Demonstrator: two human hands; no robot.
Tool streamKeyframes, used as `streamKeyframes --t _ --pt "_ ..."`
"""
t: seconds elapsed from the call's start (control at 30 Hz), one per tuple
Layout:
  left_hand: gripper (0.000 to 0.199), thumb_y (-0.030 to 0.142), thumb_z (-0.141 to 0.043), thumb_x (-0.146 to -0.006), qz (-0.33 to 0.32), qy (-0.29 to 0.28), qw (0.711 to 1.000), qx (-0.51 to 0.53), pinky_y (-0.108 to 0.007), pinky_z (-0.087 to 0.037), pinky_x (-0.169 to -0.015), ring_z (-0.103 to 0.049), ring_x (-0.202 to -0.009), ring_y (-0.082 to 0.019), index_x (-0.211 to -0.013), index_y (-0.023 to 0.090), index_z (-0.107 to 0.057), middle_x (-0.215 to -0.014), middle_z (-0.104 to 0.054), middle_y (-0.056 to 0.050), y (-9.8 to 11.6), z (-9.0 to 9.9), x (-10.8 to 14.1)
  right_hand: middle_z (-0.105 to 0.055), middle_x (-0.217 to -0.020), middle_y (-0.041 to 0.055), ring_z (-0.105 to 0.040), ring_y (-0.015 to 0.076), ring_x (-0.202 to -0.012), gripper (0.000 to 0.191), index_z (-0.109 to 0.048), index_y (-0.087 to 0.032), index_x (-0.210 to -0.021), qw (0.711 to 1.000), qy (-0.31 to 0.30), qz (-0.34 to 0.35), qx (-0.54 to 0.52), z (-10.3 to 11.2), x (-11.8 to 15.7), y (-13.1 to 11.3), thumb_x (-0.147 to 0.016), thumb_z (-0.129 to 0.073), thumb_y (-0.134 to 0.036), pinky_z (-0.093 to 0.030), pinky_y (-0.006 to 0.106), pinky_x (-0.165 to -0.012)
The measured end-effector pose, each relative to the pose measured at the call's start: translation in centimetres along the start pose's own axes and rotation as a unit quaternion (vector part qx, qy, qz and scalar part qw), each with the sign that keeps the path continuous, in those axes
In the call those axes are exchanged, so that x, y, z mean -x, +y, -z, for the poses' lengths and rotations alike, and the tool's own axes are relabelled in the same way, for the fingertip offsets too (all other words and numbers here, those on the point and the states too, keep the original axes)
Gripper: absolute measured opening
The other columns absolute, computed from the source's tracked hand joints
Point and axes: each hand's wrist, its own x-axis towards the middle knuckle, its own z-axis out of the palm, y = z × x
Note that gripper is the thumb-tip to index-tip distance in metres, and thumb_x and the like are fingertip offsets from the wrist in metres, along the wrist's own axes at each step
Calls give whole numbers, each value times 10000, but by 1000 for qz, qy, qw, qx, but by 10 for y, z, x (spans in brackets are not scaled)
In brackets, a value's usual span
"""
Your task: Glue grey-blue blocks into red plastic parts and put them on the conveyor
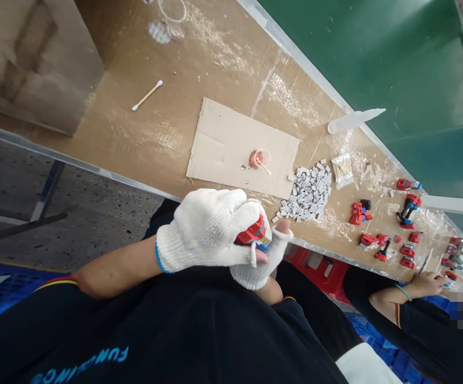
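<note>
In white knit gloves with bare fingertips showing, my two hands meet at the front edge of the table. My left hand [211, 226] is closed around a red toy part [254, 232] with grey and blue areas. From the other side my right hand [269, 261] grips the same part, its thumb sticking up; the glove and toy hide most of its fingers. Just beyond lies a cardboard sheet [219, 136]. On it stands a small clear cup [257, 158] with orange-red content and a cotton swab leaning in it. A pile of small grey pieces [309, 192] lies to the right.
A pack of cotton swabs [342, 170] and a white plastic bottle with a long nozzle [353, 121] lie beyond the pile. Another swab [147, 96] is at left, near a large cardboard box [35, 58]. Red and blue toy parts [361, 212] spread rightwards toward a co-worker's hand [427, 284].
</note>
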Motion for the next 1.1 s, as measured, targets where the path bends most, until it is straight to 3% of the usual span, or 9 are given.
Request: streamKeyframes --t 0.07,0.13,0.27,0.43,0.53,0.67,0.8,0.97,1.1 --pt "592 774 -645 -1083 1 -3 1000 3 -351 -342 -559 -600 -604 -187 -918 214 -740 -743 -639 -5 -3 2 2 -253 -481 -143 -104 65 -373 696 -639 -291 -877 1000 -4 13 -10 -7 3 -4 -821 -768 -972 -88 226 -317" --pt "698 835 -507 -1125 -1 3 1000 20 -351 -368 -555 -599 -585 -184 -935 202 -734 -730 -637 -3 -8 4 5 -353 -516 -132 -129 62 -364 654 -649 -292 -929 1000 -3 22 -5 -15 3 -7 -828 -809 -918 -115 232 -310" --pt "873 963 -277 -1091 1 23 997 76 -335 -464 -571 -648 -605 -190 -948 208 -691 -737 -675 -11 -22 6 17 -613 -701 -34 -383 125 -474 480 -638 -295 -946 999 -15 27 -37 -21 0 -14 -905 -802 -744 -332 242 -358" --pt "810 884 -292 -1143 4 52 995 80 -329 -508 -572 -676 -640 -186 -1118 180 -691 -885 -783 -71 -36 10 31 -669 -763 -13 -553 169 -589 293 -705 -281 -930 994 -66 13 -82 -14 -7 -23 -928 -839 -542 -408 234 -403" --pt "772 830 -294 -1173 11 43 996 76 -317 -473 -529 -612 -575 -157 -1126 170 -690 -911 -793 -79 -39 11 35 -663 -784 -5 -547 176 -614 336 -737 -270 -967 994 -83 6 -76 -11 -10 -26 -911 -849 -582 -458 270 -446" --pt "749 802 -302 -1187 30 32 996 82 -308 -481 -531 -596 -567 -155 -1111 168 -695 -880 -772 -69 -42 10 37 -610 -790 1 -540 197 -660 529 -664 -265 -866 994 -86 -5 -66 -9 -12 -27 -886 -804 -774 -514 317 -482" --pt "720 812 -316 -1180 44 20 994 101 -322 -477 -539 -612 -579 -168 -1104 209 -703 -905 -784 -64 -45 10 38 -543 -720 -34 -456 168 -587 529 -603 -278 -816 996 -63 -7 -67 -8 -12 -27 -888 -811 -758 -466 282 -421" --pt "686 796 -335 -1181 46 -1 991 122 -353 -456 -567 -650 -621 -197 -1116 226 -712 -881 -758 -60 -48 10 41 -496 -627 -49 -401 159 -527 492 -545 -288 -756 998 10 33 -45 -14 -12 -25 -875 -837 -667 -273 221 -354" --pt "660 790 -304 -1183 53 -25 991 117 -366 -463 -594 -629 -626 -212 -1143 258 -692 -817 -695 -33 -47 9 44 -492 -600 -51 -400 154 -511 475 -499 -291 -734 998 42 39 -19 -19 -11 -22 -851 -842 -598 -263 230 -369"
